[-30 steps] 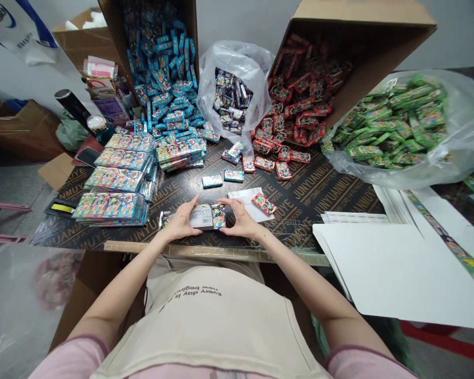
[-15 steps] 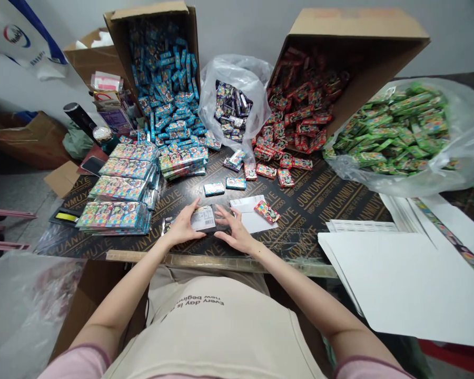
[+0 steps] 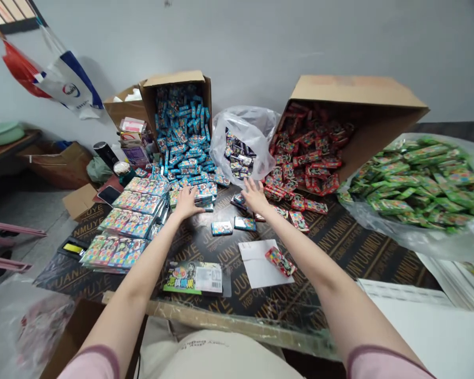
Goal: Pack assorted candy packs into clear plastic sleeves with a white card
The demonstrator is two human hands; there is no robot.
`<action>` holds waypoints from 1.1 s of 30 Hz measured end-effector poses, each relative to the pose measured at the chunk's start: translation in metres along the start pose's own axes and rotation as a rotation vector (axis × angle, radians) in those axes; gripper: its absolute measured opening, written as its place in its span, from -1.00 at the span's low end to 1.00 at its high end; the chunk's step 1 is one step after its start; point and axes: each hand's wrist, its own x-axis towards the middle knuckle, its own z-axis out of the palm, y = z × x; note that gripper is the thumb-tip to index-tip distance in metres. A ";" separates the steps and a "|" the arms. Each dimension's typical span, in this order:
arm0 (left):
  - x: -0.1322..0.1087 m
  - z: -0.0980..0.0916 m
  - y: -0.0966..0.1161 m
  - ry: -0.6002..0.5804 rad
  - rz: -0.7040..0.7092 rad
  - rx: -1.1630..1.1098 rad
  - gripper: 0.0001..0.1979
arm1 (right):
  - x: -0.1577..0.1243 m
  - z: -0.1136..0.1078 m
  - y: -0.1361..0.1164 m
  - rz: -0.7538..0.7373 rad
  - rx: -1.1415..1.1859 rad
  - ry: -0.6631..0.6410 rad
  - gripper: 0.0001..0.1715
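My left hand [image 3: 187,203] is stretched forward, fingers apart, at the near left side of a short stack of colourful flat packs [image 3: 206,199]. Its fingertips rest on or just above the packs; contact is unclear. My right hand [image 3: 255,199] reaches to the mouth of a clear plastic bag [image 3: 266,160] holding purple packets [image 3: 237,150]. Its fingers are extended beside a few loose dark packets [image 3: 238,200], partly hiding red ones. In front of me lies a flat printed pack [image 3: 181,278] with a barcode label, untouched. Two blue packets [image 3: 221,228] lie between.
Blue packets spill from a tipped carton [image 3: 207,100], red ones from another carton [image 3: 363,92]. A bag of green packets [image 3: 422,179] sits at right. Stacked packs [image 3: 130,226] stand at left. A red packet [image 3: 280,261] lies on white paper [image 3: 256,268]. White sheets [image 3: 426,326] lie at front right.
Both hands have left the flat printed pack, which now lies on the table. They have moved forward, the left to the short stack, the right to the loose packets. The view has tilted up.
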 end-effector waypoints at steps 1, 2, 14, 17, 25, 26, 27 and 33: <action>0.015 -0.002 -0.005 -0.043 -0.024 0.044 0.09 | 0.000 -0.002 -0.005 -0.049 0.020 0.010 -0.72; 0.028 -0.003 -0.009 -0.095 -0.036 0.079 0.14 | -0.001 -0.004 -0.011 -0.104 0.054 0.012 -0.76; 0.057 -0.010 -0.021 -0.478 0.211 0.232 0.16 | 0.026 0.022 0.000 -0.156 0.369 -0.355 -0.36; 0.052 -0.011 -0.020 -0.494 0.268 0.240 0.11 | 0.055 0.019 -0.013 -0.260 0.560 -0.285 -0.28; 0.031 -0.004 -0.002 -0.331 0.309 0.354 0.11 | 0.159 0.017 -0.069 -0.184 0.356 -0.050 -0.18; 0.027 -0.001 0.000 -0.294 0.310 0.363 0.11 | 0.165 0.018 -0.073 -0.250 0.326 -0.068 -0.18; 0.023 0.002 0.001 -0.267 0.304 0.364 0.08 | 0.169 0.019 -0.077 -0.293 0.300 -0.091 -0.18; 0.019 0.014 0.003 -0.212 0.230 0.325 -0.19 | 0.163 0.023 -0.070 -0.262 0.262 -0.221 -0.16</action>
